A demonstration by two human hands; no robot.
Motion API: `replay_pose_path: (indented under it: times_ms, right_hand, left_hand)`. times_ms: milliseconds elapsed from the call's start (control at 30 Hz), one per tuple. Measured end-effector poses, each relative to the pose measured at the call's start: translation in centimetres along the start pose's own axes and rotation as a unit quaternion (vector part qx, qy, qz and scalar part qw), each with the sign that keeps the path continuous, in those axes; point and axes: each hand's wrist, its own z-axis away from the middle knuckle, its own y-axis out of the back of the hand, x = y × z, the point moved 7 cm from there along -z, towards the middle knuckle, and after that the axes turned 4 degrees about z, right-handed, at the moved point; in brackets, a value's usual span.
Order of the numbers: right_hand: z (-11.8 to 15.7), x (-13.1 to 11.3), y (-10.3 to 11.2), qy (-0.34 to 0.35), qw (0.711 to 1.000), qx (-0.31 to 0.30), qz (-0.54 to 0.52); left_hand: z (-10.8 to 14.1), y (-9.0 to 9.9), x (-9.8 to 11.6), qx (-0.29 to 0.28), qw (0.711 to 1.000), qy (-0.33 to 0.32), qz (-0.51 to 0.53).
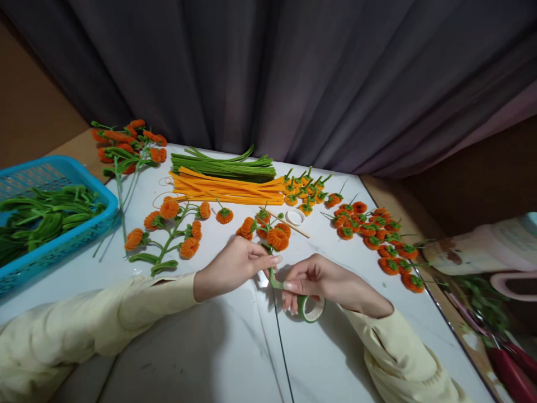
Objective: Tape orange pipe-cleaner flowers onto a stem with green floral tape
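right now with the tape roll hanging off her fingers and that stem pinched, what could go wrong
1. The green tape roll dangles from the right hand; the strip could twist or stick to itself.
2. The left hand pinches only the thin stem, so the pumpkin sprig could turn and the wrap loosen.
3. The small white cap and wooden stick lie near enough to be knocked.

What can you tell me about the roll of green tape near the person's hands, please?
The roll of green tape is a small ring with a pale inner core and a green outer layer, seemingly floral tape. It hangs tilted under the right hand, over the white table. A strip runs from it up to the green stem of an orange pipe-cleaner sprig, which the left hand pinches at its fingertips.
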Motion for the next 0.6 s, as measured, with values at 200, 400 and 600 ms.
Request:
replay_pose_path:
  times_ms: [200, 400, 600]
  right_hand:
    - [0.1, 0.0, 0.9, 0.022, 0.995, 0.095, -0.028]
    - [0.9, -0.7, 0.8, 0.016, 0.99, 0.141, 0.013]
    - [0.9, -0.4, -0.3, -0.011, 0.998, 0.045, -0.029]
  left_hand:
    - [0.1, -0.1, 0.0, -0.004, 1.0, -0.005, -0.001]
    - [0.2, 0.2, 0.3, 0.004, 1.0, -0.003, 0.0]
    - [0.2, 0.0, 0.2, 0.001, 1.0, -0.008, -0.009]
